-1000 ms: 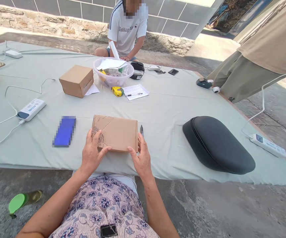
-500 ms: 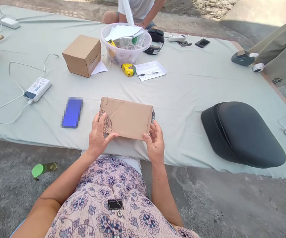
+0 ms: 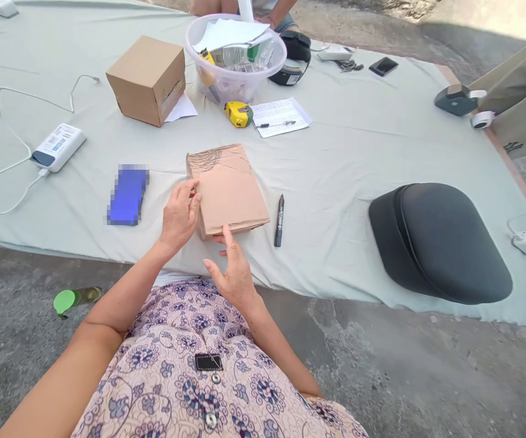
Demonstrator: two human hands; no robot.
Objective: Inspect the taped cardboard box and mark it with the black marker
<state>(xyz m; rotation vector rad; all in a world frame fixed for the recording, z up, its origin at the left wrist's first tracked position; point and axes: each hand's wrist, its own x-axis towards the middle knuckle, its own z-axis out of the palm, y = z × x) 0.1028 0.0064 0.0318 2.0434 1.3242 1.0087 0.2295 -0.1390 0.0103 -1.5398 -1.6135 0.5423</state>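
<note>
Grip: I read neither hand as clamped on anything. The fingertips [image 3: 192,192] of the left hand [image 3: 179,218] rest against the package's left edge, and the right hand [image 3: 233,277] stands open, its fingers spread apart.
Package: a flat cardboard package [image 3: 229,188] lies angled on the cloth, just ahead of both hands, with dark sketched lines at its far corner. Since the cloth carries its weight, I judge the left hand is only steadying it.
Right hand: it sits at the package's near edge. From here I cannot tell whether its fingertips touch the cardboard.
Marker: a black marker pen [image 3: 280,220] lies just right of the package, not touching it, probably set there to stay within reach.
Blue item: something blue and pixelated [image 3: 128,194] lies left of the package, too blurred for me to name.
Cloth: a pale green cloth [image 3: 336,152] spreads under everything, likely to keep things off the concrete.
Far side: a cardboard box [image 3: 147,79], a clear plastic bowl [image 3: 235,79] holding papers, a yellow tape measure [image 3: 239,114] and a printed sheet [image 3: 281,117].
Sides: a white power bank [image 3: 57,148] lies left, a black padded cushion [image 3: 439,243] right.
Co-worker: a co-worker's hand [image 3: 268,21] is near the bowl's far rim.
</note>
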